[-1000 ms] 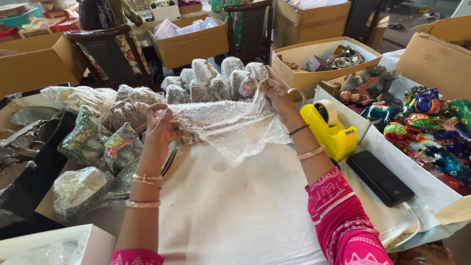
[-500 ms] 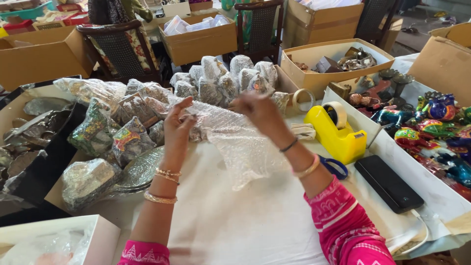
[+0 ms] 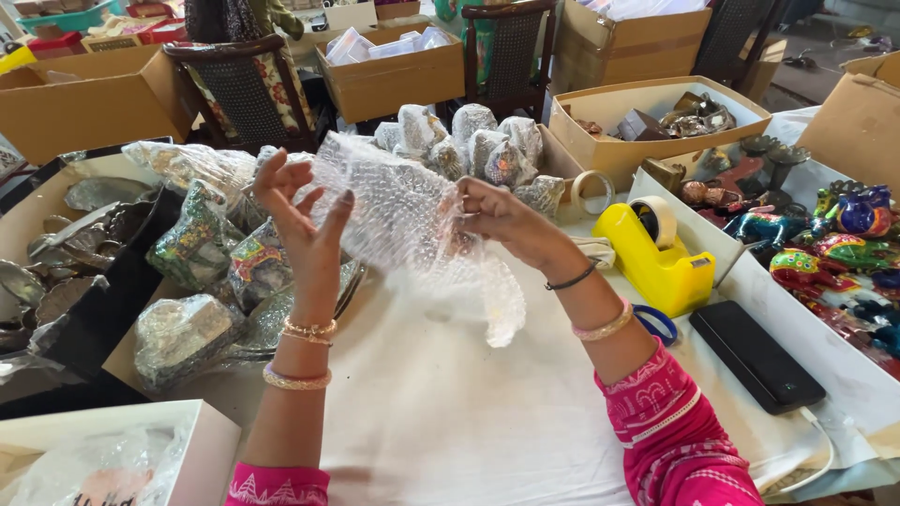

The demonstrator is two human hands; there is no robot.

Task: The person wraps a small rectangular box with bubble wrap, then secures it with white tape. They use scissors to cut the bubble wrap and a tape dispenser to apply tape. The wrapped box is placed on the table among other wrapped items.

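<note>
Both hands lift a crumpled clear bubble-wrap sheet (image 3: 412,220) above the white table (image 3: 450,412), right hand (image 3: 497,215) pinching it, left hand (image 3: 305,211) open-fingered behind, so it could slip free.

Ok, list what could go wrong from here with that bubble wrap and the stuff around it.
1. The bubble wrap is lifted off the table, gripped by the right hand while the left hand is open against it; it could slip from that loose side.
2. Its hanging corner dangles near the wrapped pieces behind; a swing might snag or topple one.
3. The yellow tape dispenser sits close by the right forearm and might get nudged.
</note>
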